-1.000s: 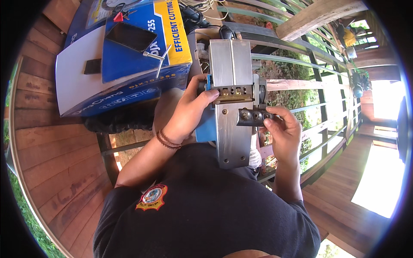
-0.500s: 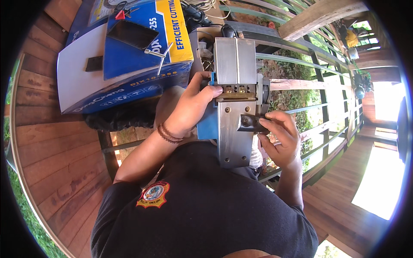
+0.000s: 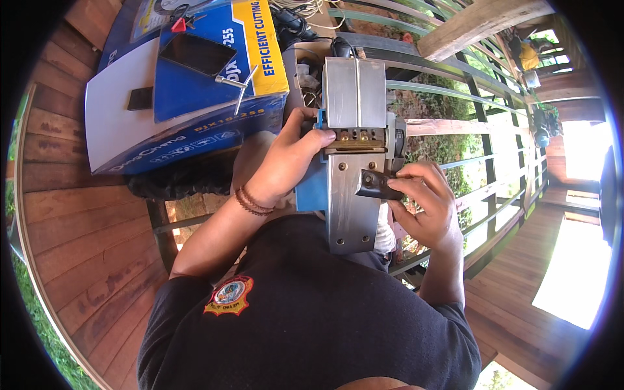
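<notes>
An electric hand planer (image 3: 354,208) with a blue body lies upside down in front of me, its silvery sole facing up. Across the gap in the sole runs the cutter drum (image 3: 356,138), with several bolts along it. My left hand (image 3: 289,162) is wrapped round the planer's left side, thumb tip at the end of the drum. Between the fingertips of my right hand (image 3: 426,201) is a short dark metal plate (image 3: 376,184) with a round bolt-like spot. That plate rests on or just over the sole, below the drum; which of these, I cannot tell.
A blue and yellow cardboard box (image 3: 214,136) stands at the left, bearing a black phone (image 3: 198,54), a T-handle wrench (image 3: 242,84) and a small dark flat piece (image 3: 140,98). Cables (image 3: 296,26) lie at the back. Slatted railings (image 3: 448,123) run along the right.
My right wrist has swung slightly outward to the right, and the fingers pinch the dark plate from a little higher. The plate has tilted slightly. My left hand keeps its hold.
</notes>
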Tool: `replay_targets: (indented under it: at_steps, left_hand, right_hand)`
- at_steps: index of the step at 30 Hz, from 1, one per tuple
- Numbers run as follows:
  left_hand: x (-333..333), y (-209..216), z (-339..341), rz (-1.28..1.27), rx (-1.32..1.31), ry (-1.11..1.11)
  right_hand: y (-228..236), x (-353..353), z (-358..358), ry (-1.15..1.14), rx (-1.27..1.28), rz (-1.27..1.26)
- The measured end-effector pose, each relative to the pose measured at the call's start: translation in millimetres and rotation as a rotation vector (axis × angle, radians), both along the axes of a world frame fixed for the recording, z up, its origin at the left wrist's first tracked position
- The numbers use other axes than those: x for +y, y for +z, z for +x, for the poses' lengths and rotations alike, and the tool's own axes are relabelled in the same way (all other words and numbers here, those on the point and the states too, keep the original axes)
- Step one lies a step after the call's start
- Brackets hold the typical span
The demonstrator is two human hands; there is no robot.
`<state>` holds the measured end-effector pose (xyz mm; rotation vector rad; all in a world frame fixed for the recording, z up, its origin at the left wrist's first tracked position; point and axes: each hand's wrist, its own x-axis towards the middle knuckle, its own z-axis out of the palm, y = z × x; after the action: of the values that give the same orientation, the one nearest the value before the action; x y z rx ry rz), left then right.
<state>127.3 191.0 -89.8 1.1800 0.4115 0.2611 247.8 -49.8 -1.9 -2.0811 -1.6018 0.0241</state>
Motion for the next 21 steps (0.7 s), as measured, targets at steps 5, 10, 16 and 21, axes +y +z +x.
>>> replay_targets:
  at_steps: [5, 10, 16, 21]
  left_hand:
    - [-4.1, -0.8, -0.8, 0.002, 0.000, -0.011]
    - [-4.8, -6.4, -1.9, -0.062, -0.052, -0.021]
    - [-7.3, -4.9, -4.5, -0.055, -0.029, -0.034]
    - [-5.8, -13.8, -4.3, -0.146, -0.023, -0.029]
  right_hand:
    - [7.5, 4.3, 3.4, 0.030, 0.030, -0.003]
    - [16.6, 5.6, 9.5, 0.074, 0.009, 0.009]
    - [13.2, 2.9, 9.9, 0.078, 0.024, 0.016]
    - [6.3, -1.2, 9.5, 0.040, 0.051, 0.000]
